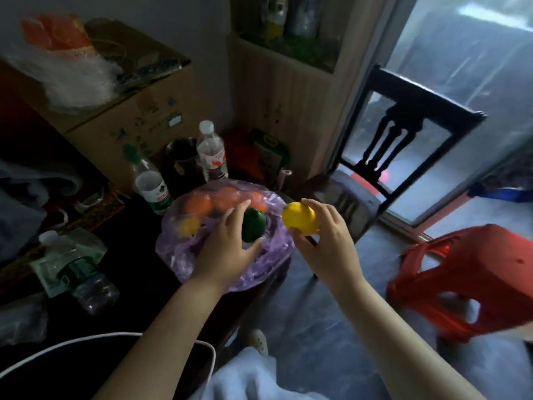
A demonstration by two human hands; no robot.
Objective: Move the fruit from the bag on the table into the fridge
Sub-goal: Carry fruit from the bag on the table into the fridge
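Right hand (323,243) clamps a lemon (300,218), held up just right of the bag (259,264). Left hand (227,246) curls round a green fruit (253,226) over the bag; oranges (202,204) inside, on dark surface (138,255).

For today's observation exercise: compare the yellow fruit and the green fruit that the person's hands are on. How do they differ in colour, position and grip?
The yellow fruit is bright yellow; the green fruit is dark green. The yellow fruit is held clear of the purple bag by the right hand; the green fruit sits over the bag, with the left hand closing around it. Both are rounded and of similar size.
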